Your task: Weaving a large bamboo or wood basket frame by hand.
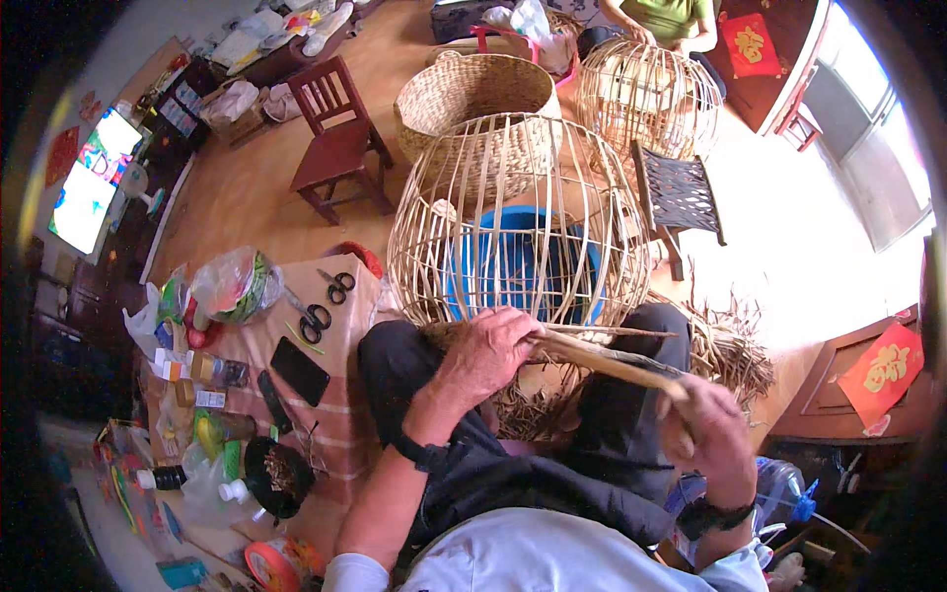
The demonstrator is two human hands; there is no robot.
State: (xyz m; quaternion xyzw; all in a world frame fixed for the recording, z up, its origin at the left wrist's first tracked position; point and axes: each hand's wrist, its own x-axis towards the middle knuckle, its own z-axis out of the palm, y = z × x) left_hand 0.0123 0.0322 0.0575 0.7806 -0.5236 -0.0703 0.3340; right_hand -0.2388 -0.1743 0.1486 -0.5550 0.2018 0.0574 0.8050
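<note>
A round open basket frame (533,178) of pale bent strips stands in front of my knees, its near rim at my lap. My left hand (485,355) is closed at that rim, gripping one end of a flat tan strip of dried stalk (612,362). To the right, my right hand (712,424) is closed on the other end of the strip, which stretches between the two hands. A thin pointed stalk (631,331) sticks out rightward from the rim near my left fingers. Through the frame's ribs shows a blue tub (523,222).
Left, a cloth-covered table (340,419) carries scissors (316,323), a black phone (299,371) and a dark bowl (278,479). Loose dried stalks (725,350) lie right of my knee. Beyond are a woven basket (419,104), a chair (340,148), a stool (679,192) and a co-worker at another frame (646,94).
</note>
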